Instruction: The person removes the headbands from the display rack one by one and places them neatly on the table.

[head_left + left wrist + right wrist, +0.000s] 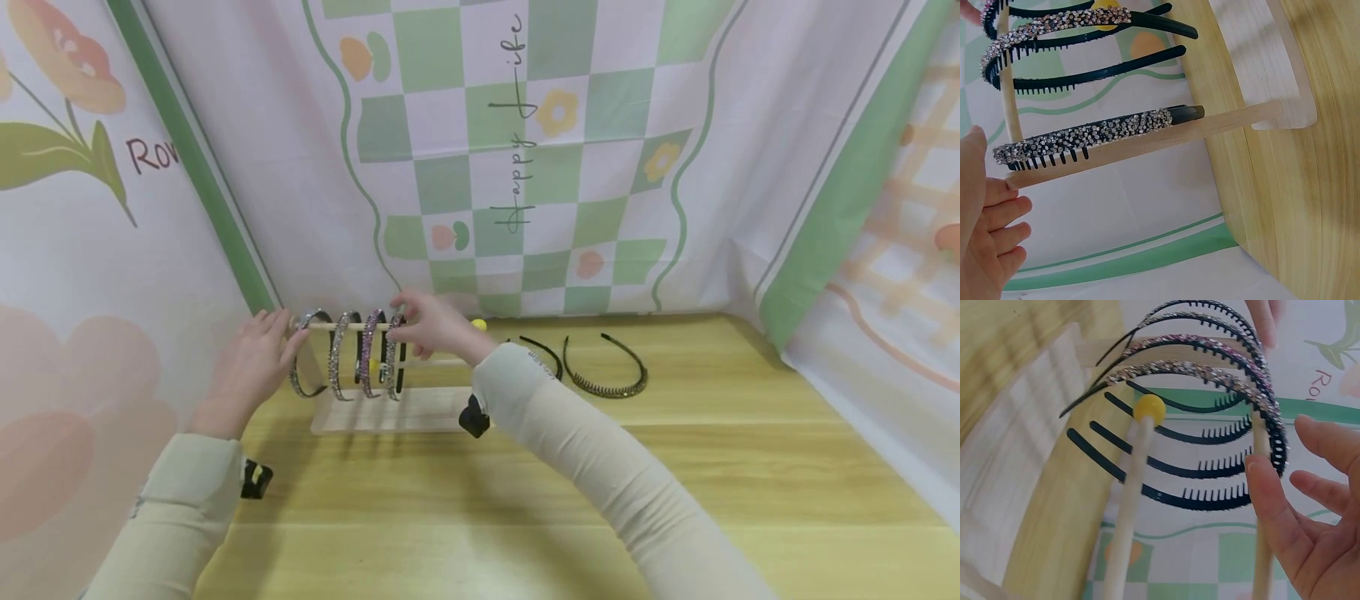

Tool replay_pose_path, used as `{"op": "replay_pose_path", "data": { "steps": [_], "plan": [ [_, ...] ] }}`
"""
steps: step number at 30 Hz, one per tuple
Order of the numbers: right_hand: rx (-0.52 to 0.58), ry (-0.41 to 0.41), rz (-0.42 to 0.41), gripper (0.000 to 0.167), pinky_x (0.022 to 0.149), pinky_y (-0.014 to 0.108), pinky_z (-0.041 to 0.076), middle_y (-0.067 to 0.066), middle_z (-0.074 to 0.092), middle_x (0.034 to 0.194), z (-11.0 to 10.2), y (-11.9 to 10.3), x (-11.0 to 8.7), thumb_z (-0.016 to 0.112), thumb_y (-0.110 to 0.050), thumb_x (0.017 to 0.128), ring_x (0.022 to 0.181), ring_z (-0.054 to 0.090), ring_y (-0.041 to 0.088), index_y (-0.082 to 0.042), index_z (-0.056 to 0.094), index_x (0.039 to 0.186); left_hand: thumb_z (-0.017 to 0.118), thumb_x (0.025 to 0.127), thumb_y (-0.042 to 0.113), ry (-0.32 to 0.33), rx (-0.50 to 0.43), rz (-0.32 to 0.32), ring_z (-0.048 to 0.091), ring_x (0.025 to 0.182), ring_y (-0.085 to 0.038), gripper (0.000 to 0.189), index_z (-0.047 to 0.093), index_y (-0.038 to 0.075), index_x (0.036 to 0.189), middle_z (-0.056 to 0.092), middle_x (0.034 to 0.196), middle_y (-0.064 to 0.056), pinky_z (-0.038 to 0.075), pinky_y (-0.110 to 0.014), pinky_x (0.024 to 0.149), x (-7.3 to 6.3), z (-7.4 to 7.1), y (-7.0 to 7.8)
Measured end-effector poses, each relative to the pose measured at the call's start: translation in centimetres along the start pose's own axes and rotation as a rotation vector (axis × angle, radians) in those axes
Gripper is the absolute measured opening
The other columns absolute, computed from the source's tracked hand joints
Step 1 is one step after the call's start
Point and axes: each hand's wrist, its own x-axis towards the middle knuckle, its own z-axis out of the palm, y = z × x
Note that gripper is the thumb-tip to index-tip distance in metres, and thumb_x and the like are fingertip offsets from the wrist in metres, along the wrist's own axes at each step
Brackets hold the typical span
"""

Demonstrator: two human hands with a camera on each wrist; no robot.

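Observation:
Several rhinestone headbands hang from the upper rod of a wooden rack (397,411). From left to right are a silver headband (1085,133), another silver headband (337,358), a pink-purple headband (367,354) and a multicoloured glitter headband (1191,370). My left hand (253,364) is at the rack's left end, fingertips against the top of the wooden upright (1147,147). Beside the multicoloured headband, my right hand (438,325) has its fingers spread, the thumb at the upper rod (1262,531). Neither hand grips a headband.
Right of the rack, a black toothed headband (609,390) lies on the wooden table (675,467). Another dark headband (551,354) is partly behind my right sleeve. A yellow ball (1149,411) caps the lower rod. Printed curtains (495,167) stand behind.

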Motion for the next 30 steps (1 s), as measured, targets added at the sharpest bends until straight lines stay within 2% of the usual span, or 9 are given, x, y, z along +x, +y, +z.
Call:
{"op": "replay_pose_path", "data": {
  "steps": [6, 11, 19, 25, 30],
  "plan": [
    [0.009, -0.004, 0.010, 0.052, 0.057, 0.029, 0.056, 0.015, 0.048, 0.128, 1.0, 0.3, 0.4, 0.066, -0.019, 0.087, 0.059, 0.060, 0.022, -0.012, 0.045, 0.133, 0.026, 0.100, 0.042, 0.014, -0.005, 0.011, 0.022, 0.127, -0.050, 0.066, 0.030, -0.015, 0.135, 0.031, 0.135, -0.035, 0.012, -0.052, 0.109, -0.1, 0.0, 0.0],
    [0.013, -0.012, 0.031, 0.049, 0.058, 0.029, 0.056, 0.015, 0.045, 0.133, 1.6, 0.3, 0.6, 0.065, -0.018, 0.087, 0.059, 0.061, 0.022, -0.011, 0.046, 0.132, 0.030, 0.101, 0.038, 0.011, -0.004, 0.014, 0.022, 0.127, -0.050, 0.062, 0.030, -0.014, 0.135, 0.031, 0.135, -0.035, 0.012, -0.052, 0.109, 0.0, 0.0, 0.0],
    [0.027, 0.005, 0.013, 0.043, 0.063, 0.034, 0.057, 0.014, 0.055, 0.114, 1.5, 0.5, 0.6, 0.064, -0.010, 0.087, 0.064, 0.064, 0.022, -0.007, 0.049, 0.127, 0.034, 0.101, 0.033, 0.010, -0.010, 0.017, 0.022, 0.127, -0.050, 0.059, 0.030, -0.014, 0.135, 0.031, 0.135, -0.035, 0.014, -0.053, 0.108, 0.1, 0.2, -0.1],
    [0.043, 0.016, 0.005, 0.041, 0.057, 0.026, 0.056, 0.012, 0.059, 0.106, 1.1, 0.6, 0.3, 0.064, -0.009, 0.087, 0.062, 0.063, 0.019, -0.008, 0.050, 0.126, 0.033, 0.101, 0.034, 0.012, -0.001, 0.024, 0.022, 0.127, -0.050, 0.059, 0.030, -0.015, 0.134, 0.031, 0.135, -0.035, 0.012, -0.052, 0.109, 0.1, 0.1, -0.1],
    [0.061, 0.013, -0.005, 0.042, 0.059, 0.028, 0.056, 0.013, 0.057, 0.111, 0.8, 0.4, 0.0, 0.063, -0.008, 0.088, 0.064, 0.063, 0.021, -0.008, 0.050, 0.127, 0.031, 0.101, 0.036, 0.018, -0.002, 0.027, 0.022, 0.127, -0.050, 0.061, 0.031, -0.015, 0.134, 0.031, 0.134, -0.036, 0.012, -0.052, 0.109, 0.0, 0.2, -0.1]
  ]
}}
